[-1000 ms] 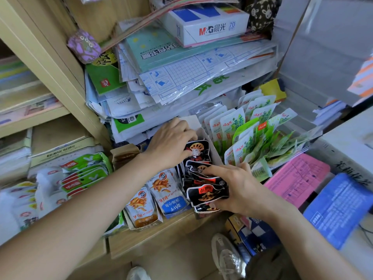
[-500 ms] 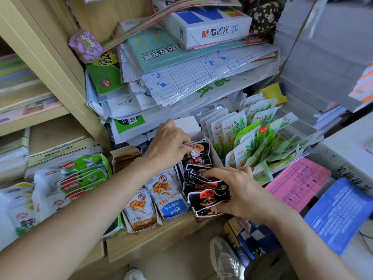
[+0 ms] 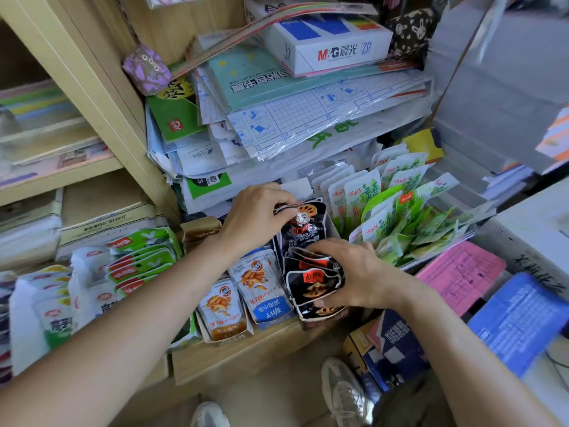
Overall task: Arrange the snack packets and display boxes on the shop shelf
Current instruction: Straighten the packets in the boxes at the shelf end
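Black snack packets [image 3: 312,282], red labels; green-white packets [image 3: 397,208]; pink paper [image 3: 458,272]; blue sheet [image 3: 520,318].

Bright, soft daylight; glare on clear plastic document sleeves [image 3: 308,118] at twelve o'clock; nine o'clock edge blurred and bowed.

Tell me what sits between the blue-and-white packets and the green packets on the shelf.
Head view: black snack packets standing in a display box. The left hand pinches the rear packet's top; the right hand grips the front ones.

White paper box [image 3: 332,41] tops stationery packs [image 3: 308,118]; pink sheet [image 3: 458,272] beside blue sheet [image 3: 520,322].
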A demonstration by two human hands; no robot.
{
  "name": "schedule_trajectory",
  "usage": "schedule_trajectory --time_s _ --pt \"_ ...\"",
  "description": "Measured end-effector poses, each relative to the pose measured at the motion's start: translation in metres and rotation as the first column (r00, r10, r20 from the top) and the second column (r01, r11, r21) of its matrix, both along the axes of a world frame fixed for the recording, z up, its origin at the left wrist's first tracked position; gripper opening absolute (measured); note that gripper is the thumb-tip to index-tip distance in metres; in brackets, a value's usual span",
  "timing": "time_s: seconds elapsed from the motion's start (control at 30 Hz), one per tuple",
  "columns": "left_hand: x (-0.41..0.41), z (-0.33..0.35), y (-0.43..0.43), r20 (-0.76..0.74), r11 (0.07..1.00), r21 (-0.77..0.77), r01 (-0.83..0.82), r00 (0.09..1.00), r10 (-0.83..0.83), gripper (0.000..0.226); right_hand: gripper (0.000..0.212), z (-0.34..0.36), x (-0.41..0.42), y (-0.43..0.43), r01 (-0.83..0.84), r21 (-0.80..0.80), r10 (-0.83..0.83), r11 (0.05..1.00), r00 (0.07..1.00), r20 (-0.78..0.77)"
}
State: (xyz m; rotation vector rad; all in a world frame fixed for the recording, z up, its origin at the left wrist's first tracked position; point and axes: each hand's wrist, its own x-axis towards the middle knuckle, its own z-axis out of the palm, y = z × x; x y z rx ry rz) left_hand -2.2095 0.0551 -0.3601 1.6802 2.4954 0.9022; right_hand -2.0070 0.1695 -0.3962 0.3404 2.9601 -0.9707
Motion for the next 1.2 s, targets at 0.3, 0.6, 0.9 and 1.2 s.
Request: schedule_trajectory --time_s 0.3,0.6,0.9,1.2 --pt "0.0 0.001 -0.02 0.193 0.981 -0.141 0.132 0.976 -0.104 0.035 0.077 -0.011 0.005 -0.012 0.235 0.115 -0.187 0.965 0.927 -0.327" --pt "0.021 -0.014 -0.036 -0.197 0.974 -0.15 0.17 0.96 -0.197 0.039 0.07 -0.013 0.001 -0.034 0.459 0.451 -0.256 0.765 0.86 -0.442" --pt "0.019 0.003 -0.027 -0.06 0.932 -0.347 0.105 0.989 -0.134 0.037 0.047 -0.03 0.05 -0.076 0.416 0.377 -0.173 0.828 0.828 -0.533" --pt "0.064 -0.005 -0.081 0.025 0.992 -0.051 0.112 0.994 -0.111 0.027 0.075 -0.04 0.068 -0.1 0.276 0.385 -0.239 0.881 0.961 -0.142"
